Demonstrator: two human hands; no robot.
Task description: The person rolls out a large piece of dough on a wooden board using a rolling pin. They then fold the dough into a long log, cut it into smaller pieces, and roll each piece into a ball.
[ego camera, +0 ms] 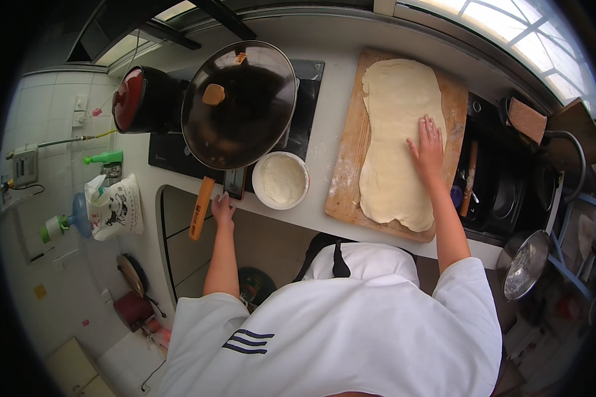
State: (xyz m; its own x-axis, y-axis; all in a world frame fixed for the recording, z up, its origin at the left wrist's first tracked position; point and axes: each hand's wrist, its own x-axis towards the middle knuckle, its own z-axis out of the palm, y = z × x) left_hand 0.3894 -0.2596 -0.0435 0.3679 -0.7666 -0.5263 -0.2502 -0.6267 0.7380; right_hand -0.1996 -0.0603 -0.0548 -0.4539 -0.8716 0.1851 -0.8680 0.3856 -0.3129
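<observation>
A long sheet of rolled-out dough [395, 149] covers most of a floured wooden board [345, 193]. My right hand [428, 149] lies flat on the right part of the dough, fingers spread and holding nothing. At the counter's front edge, my left hand [223, 211] is beside the lower end of a smartphone [235, 182]; I cannot tell whether the fingertips touch it. Just right of the phone stands a white tub of flour [281, 180]. The orange handle [201, 208] of a wok juts out to the left of my left hand.
The wok's glass lid [241, 114] rises over the black cooktop [305, 119]. Behind it on the left stands a dark pot with a red lid [129, 99]. A rolling pin [472, 171] lies across the black sink [496, 193] area. A metal bowl [525, 265] is at right.
</observation>
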